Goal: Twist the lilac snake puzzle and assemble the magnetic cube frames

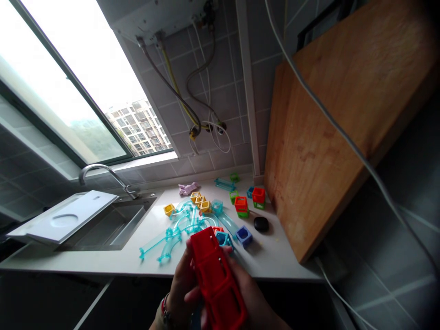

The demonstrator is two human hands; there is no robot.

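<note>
- Both hands sit at 6 o'clock in the view, low and close to the camera, in front of the tabletop's (103, 261) near edge.
- The left hand (181, 286) is curled around the left side of a long red block (216, 279), with its thumb pressed along that edge; a bracelet (165, 308) is on the wrist.
- The right hand (256, 300) wraps the block from the right and underneath, fingers closed on it.
- The red block is held tilted, its far end pointing to about 11 o'clock, above the tabletop's edge and not resting on it.
- Just beyond the block, at 12 o'clock from it, clear teal track pieces (185, 224) lie spread on the tabletop.
- A blue cube (244, 235) lies at 1 o'clock from the block, and a black oval object (261, 224) sits just past it.
- Yellow cubes (200, 201) lie among the far tracks; a red cube on a green one (241, 205) stands to their right.
- A wooden board (343, 128) leans on the wall at 2 o'clock.
- The sink (113, 224) with its faucet (103, 172) is at 9 o'clock.
</note>
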